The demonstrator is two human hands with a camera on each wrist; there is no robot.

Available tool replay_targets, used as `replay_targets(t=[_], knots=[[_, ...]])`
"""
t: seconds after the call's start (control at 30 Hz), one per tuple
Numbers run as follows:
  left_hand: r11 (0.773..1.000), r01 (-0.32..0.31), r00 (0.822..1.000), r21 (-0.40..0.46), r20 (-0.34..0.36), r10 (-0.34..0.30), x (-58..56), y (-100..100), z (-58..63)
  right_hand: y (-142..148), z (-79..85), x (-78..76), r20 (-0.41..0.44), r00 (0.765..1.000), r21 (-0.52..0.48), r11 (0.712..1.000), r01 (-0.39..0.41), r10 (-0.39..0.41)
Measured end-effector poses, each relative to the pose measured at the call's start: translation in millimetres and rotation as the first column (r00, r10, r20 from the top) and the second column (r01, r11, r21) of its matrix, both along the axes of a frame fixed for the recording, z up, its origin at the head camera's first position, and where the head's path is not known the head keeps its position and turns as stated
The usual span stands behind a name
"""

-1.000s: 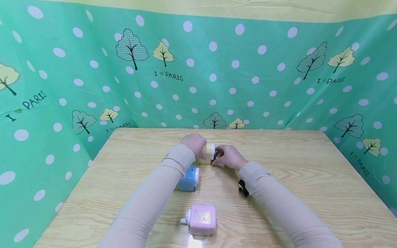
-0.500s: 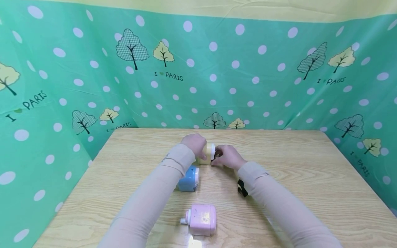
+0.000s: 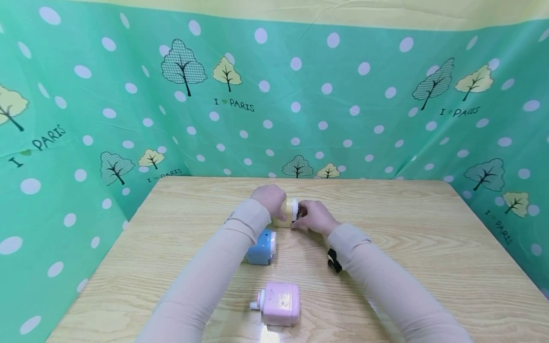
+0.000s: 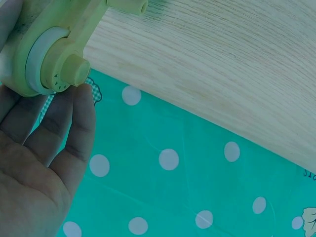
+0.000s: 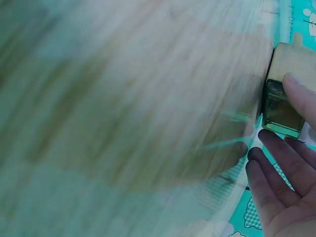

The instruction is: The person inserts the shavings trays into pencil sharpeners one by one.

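Toward the far side of the table, my left hand [image 3: 270,200] grips a yellow crank pencil sharpener [image 3: 289,209] with a white end. Its round dial and crank [image 4: 55,66] show in the left wrist view, with thumb and fingers around the body. My right hand [image 3: 316,216] is at the white end. In the right wrist view, it holds the dark see-through shavings drawer [image 5: 284,111] between thumb and forefinger, against the yellow body; the other fingers spread below. Part of the drawer is hidden by the thumb.
A blue pencil sharpener [image 3: 259,250] stands just in front of the yellow one, partly behind my left sleeve. Closer to me, a pink sharpener [image 3: 280,305] has its crank pointing left. A green dotted curtain [image 3: 296,95] hangs behind the wooden table [image 3: 429,267].
My right hand has edged slightly left toward the yellow sharpener, and less of the dark drawer shows between them. The left hand stays in place; the blue and pink sharpeners stand unmoved.
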State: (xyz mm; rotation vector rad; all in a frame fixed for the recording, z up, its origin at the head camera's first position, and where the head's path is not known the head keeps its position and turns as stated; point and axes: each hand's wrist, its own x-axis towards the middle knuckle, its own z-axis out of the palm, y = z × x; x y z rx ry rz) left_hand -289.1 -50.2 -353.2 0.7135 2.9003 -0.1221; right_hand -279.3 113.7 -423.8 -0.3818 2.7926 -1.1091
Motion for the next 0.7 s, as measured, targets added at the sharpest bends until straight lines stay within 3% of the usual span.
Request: replay_targets(t=[0.7], knots=[[1.000,-0.005,0.999,0.005,0.047,0.005,-4.8,0.7,-0.5,-1.5,0.3,2.3,0.067,0.998,-0.036,0.999,0.020,-0.018]])
